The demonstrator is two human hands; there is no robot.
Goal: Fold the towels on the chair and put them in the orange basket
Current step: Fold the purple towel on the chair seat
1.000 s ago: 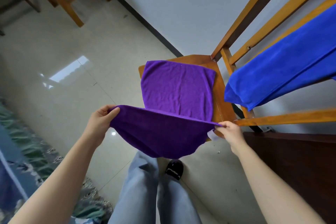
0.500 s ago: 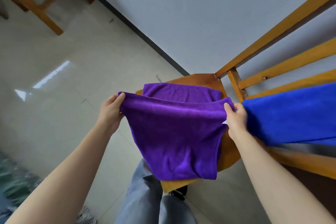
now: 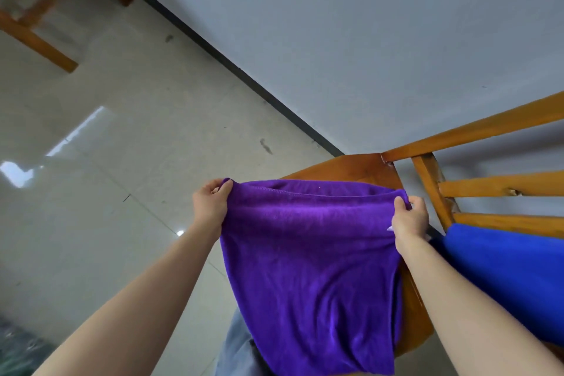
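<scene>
Purple towel (image 3: pixel 308 268) now folded over chair (image 3: pixel 351 168); both hands, left (image 3: pixel 210 207), right (image 3: pixel 409 220), pinching top corners.

A room at home, I'd say.
Glossy floor tiles (image 3: pixel 128 137), a plain grey wall (image 3: pixel 351 40), my wooden chair (image 3: pixel 360 168) beside it.

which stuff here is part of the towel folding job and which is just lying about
Part of the job:
purple towel, pinched at its top corners by the left hand and right hand
blue towel on the chair
chair

Just lying about:
wooden furniture legs at the far left
patterned cloth on the floor
</scene>
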